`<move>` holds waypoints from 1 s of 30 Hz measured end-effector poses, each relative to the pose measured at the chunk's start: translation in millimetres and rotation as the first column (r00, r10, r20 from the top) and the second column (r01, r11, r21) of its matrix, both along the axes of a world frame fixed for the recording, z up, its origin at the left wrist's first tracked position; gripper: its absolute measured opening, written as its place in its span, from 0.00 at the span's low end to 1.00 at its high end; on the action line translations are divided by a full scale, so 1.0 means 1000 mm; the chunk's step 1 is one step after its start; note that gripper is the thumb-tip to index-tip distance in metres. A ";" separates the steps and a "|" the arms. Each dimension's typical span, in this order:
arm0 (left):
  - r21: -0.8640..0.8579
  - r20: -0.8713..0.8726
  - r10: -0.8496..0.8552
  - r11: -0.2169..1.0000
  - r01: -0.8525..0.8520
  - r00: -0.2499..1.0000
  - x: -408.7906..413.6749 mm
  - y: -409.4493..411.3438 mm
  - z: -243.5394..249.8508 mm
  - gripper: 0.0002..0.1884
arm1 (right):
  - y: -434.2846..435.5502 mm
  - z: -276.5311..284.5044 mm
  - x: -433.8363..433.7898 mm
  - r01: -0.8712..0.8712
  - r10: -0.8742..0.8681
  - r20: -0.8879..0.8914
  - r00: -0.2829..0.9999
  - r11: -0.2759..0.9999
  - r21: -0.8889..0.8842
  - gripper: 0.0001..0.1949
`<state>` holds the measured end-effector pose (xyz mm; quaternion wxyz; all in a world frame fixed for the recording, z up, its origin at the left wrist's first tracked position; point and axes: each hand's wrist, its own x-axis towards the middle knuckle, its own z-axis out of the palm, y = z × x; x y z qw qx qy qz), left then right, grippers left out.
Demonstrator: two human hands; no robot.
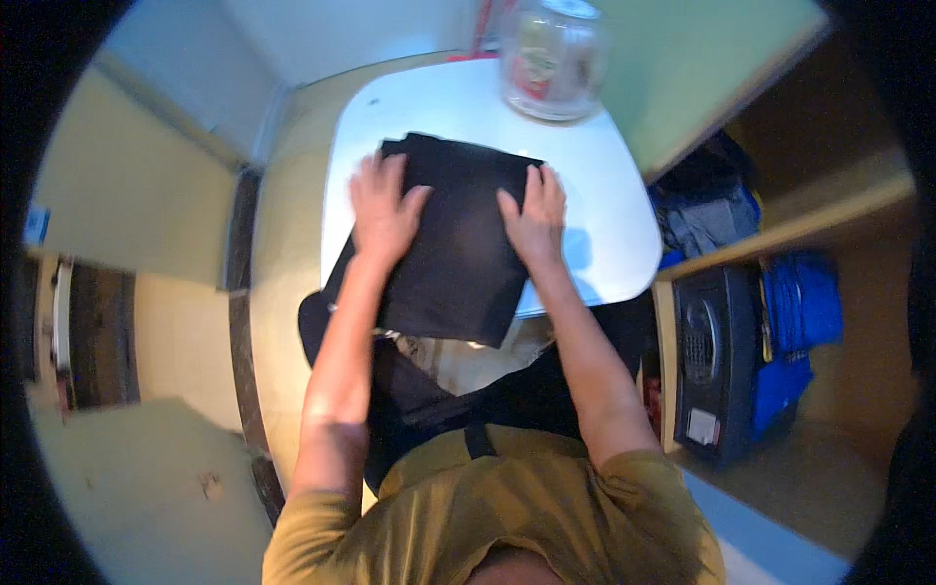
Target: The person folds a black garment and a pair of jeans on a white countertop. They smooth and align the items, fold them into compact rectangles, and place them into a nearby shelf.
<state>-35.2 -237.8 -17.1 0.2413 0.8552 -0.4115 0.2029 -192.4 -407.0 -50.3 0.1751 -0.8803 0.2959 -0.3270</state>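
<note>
A folded black garment (461, 241) lies on a white table (607, 219) with rounded corners, its near edge hanging past the table's front. My left hand (384, 205) rests flat on the garment's left side, thumb spread from the fingers and slightly blurred. On the far right edge of the cloth lies my right hand (535, 208), fingers extended and thumb apart. Neither hand grips the fabric. What kind of garment it is cannot be told from its folded shape.
A clear plastic jar (553, 62) with a label stands at the table's far right. To the right, wooden shelves (797, 212) hold folded blue cloths (801, 303), grey and dark cloths (709, 216), and a black safe (706, 365) with a keypad. Walls close in behind the table.
</note>
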 end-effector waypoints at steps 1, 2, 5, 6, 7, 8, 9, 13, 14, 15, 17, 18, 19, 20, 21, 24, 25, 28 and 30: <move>-0.034 -0.054 0.043 0.998 -0.045 0.998 0.021 0.006 -0.005 0.36 | 0.003 0.000 -0.006 0.045 -0.047 0.076 0.996 0.998 0.035 0.31; -0.110 -0.243 0.071 0.989 -0.100 0.967 0.037 0.015 -0.007 0.42 | 0.007 0.010 -0.009 0.055 -0.064 0.034 0.997 0.976 0.209 0.32; -0.031 -0.761 0.028 0.996 -0.080 0.648 0.078 0.019 0.003 0.44 | 0.006 0.016 -0.013 -0.020 -0.033 0.095 0.995 0.860 0.509 0.35; -0.072 -0.844 -0.057 0.997 -0.007 0.533 0.078 0.014 0.013 0.43 | 0.002 0.026 -0.014 0.009 -0.059 0.071 0.996 0.826 0.564 0.36; -0.117 -0.905 -0.127 0.992 0.051 0.407 0.080 0.009 0.021 0.43 | 0.000 0.038 -0.013 0.025 -0.075 0.055 0.996 0.786 0.618 0.37; -0.046 -0.894 -0.072 0.997 0.069 0.443 0.090 0.004 0.018 0.41 | -0.010 0.030 -0.009 -0.019 -0.101 0.129 0.986 0.711 0.703 0.33; -0.040 -0.917 -0.075 0.995 0.096 0.392 0.095 -0.003 0.023 0.41 | -0.021 0.026 -0.006 -0.152 -0.072 0.238 0.969 0.585 0.796 0.30; -0.035 -0.979 -0.061 0.990 0.135 0.194 0.111 -0.005 0.020 0.41 | -0.023 0.046 -0.010 -0.392 -0.115 0.413 0.904 0.168 0.905 0.19; -0.028 -0.986 -0.047 0.993 0.118 0.163 0.109 -0.006 0.021 0.41 | -0.025 0.041 -0.009 -0.399 -0.111 0.417 0.902 0.151 0.904 0.19; -0.021 -0.991 -0.034 0.995 0.097 0.131 0.105 -0.006 0.023 0.41 | -0.028 0.036 -0.008 -0.408 -0.103 0.422 0.901 0.133 0.903 0.19; -0.042 -0.993 -0.057 0.989 0.141 0.105 0.092 -0.008 0.034 0.40 | -0.032 0.035 -0.003 -0.458 -0.098 0.463 0.881 0.075 0.886 0.19; -0.070 -0.991 -0.085 0.988 0.141 0.102 0.091 -0.007 0.036 0.39 | -0.033 0.034 0.001 -0.486 -0.086 0.487 0.869 0.036 0.873 0.19; -0.096 -0.989 -0.110 0.986 0.139 0.098 0.089 -0.008 0.038 0.38 | -0.039 0.026 0.005 -0.458 -0.147 0.457 0.877 0.032 0.889 0.16; -0.100 -0.985 -0.116 0.987 0.125 0.126 0.090 -0.001 0.039 0.35 | -0.034 0.047 0.003 -0.409 -0.088 0.411 0.908 0.037 0.912 0.14; -0.109 -0.980 -0.128 0.986 0.126 0.151 0.088 -0.002 0.044 0.32 | -0.034 0.049 0.002 -0.424 -0.051 0.428 0.902 0.075 0.903 0.13; -0.155 -0.983 -0.165 0.982 0.111 0.083 0.083 -0.002 0.058 0.28 | -0.036 0.058 0.000 -0.548 -0.049 0.555 0.831 0.103 0.830 0.13; -0.179 -0.983 -0.182 0.980 0.084 0.025 0.082 -0.001 0.059 0.28 | -0.040 0.064 0.001 -0.476 -0.026 0.485 0.874 0.155 0.866 0.14; -0.338 -0.938 -0.342 0.939 0.064 0.057 0.087 -0.003 0.065 0.29 | -0.060 0.068 0.014 -0.538 0.082 0.536 0.840 0.252 0.805 0.14; -0.315 -0.935 -0.323 0.946 0.075 0.148 0.100 -0.010 0.101 0.31 | -0.082 0.093 0.026 -0.544 0.151 0.528 0.835 0.367 0.755 0.14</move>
